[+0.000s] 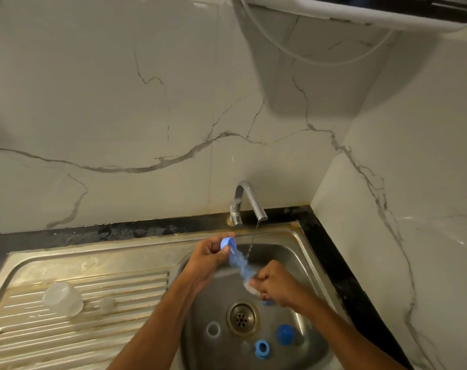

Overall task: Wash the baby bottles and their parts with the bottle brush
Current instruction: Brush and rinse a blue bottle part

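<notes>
My left hand (209, 256) grips a small blue bottle part (228, 243) over the sink basin (301, 263). My right hand (276, 285) grips the handle of the bottle brush (241, 265), whose blue-and-white bristles reach up into that part. A thin stream of water runs from the steel tap (247, 201) just behind the brush. In the basin lie a blue dome cap (285, 333), a blue screw ring (262, 349) and a clear ring (213, 329) near the drain (242, 317). On the drainboard (93, 276) lie a clear bottle (62, 299) and a clear teat (107, 303).
A black counter strip (120, 231) runs behind the sink and down its right side. Marble-patterned walls (146, 102) close in at the back and right. A white appliance (387, 9) with a hose hangs overhead.
</notes>
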Demonstrator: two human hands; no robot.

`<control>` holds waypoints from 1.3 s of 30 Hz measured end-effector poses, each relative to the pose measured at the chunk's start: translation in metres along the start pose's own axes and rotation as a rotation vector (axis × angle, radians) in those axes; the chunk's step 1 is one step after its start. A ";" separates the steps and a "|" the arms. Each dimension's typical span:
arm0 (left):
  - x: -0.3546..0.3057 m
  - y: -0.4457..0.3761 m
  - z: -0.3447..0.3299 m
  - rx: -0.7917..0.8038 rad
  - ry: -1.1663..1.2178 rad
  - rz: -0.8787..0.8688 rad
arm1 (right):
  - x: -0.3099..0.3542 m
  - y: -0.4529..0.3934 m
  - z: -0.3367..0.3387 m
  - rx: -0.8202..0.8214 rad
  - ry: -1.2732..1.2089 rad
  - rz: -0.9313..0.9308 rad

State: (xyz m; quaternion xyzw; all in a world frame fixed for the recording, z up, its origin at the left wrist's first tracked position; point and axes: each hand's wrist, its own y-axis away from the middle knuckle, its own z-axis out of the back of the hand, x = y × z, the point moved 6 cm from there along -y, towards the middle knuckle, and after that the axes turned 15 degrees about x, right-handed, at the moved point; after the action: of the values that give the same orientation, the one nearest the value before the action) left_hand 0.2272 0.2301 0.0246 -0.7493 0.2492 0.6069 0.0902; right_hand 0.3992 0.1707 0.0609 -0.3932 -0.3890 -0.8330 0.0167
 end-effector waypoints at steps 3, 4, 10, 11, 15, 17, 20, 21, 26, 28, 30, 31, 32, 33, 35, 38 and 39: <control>0.005 0.005 -0.009 0.019 0.015 0.017 | 0.007 -0.001 0.021 -0.149 0.713 -0.181; 0.006 0.005 -0.013 0.025 0.051 0.023 | 0.013 0.001 0.029 -0.212 0.924 -0.234; 0.008 -0.008 -0.012 -0.043 0.065 0.094 | 0.013 0.006 0.009 -0.175 0.920 -0.044; 0.009 -0.006 -0.012 -0.042 0.060 0.094 | 0.009 0.005 0.006 -0.109 0.709 -0.009; 0.015 0.002 -0.012 -0.062 0.172 0.032 | 0.015 0.001 0.015 -0.012 0.156 0.093; 0.018 0.003 -0.011 -0.073 0.287 0.014 | 0.017 0.000 0.017 -0.062 0.119 0.083; 0.020 0.007 -0.014 -0.082 0.419 0.049 | 0.015 0.002 0.021 -0.205 0.394 0.041; 0.020 0.008 -0.016 -0.092 0.440 0.060 | 0.017 0.004 0.020 -0.220 0.520 0.024; 0.016 0.008 -0.020 -0.091 0.478 0.111 | 0.045 0.022 0.014 -0.252 1.002 -0.018; 0.013 0.004 -0.017 -0.086 0.540 0.121 | 0.046 0.025 0.015 -0.273 1.058 -0.019; 0.007 -0.001 -0.015 -0.064 0.548 0.116 | 0.046 0.028 0.015 -0.293 1.085 -0.004; 0.002 -0.001 -0.016 -0.060 0.532 0.113 | 0.045 0.029 0.015 -0.293 1.097 -0.005; -0.001 -0.002 -0.016 -0.067 0.509 0.113 | 0.043 0.029 0.014 -0.288 1.096 -0.010; -0.003 -0.002 -0.017 -0.082 0.490 0.112 | 0.039 0.027 0.012 -0.283 1.086 -0.016; 0.001 -0.003 -0.017 -0.129 0.466 0.121 | 0.030 0.019 0.005 -0.251 0.994 -0.005; 0.012 -0.003 -0.016 -0.173 0.497 0.131 | 0.018 0.005 0.003 -0.208 0.461 0.066; 0.013 -0.004 -0.016 -0.181 0.520 0.125 | 0.014 0.002 0.007 -0.206 0.200 0.035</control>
State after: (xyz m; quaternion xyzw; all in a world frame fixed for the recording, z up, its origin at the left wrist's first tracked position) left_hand 0.2451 0.2231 0.0155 -0.8681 0.2543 0.4185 -0.0814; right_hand 0.3948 0.1775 0.0745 -0.3147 -0.2911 -0.9030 0.0294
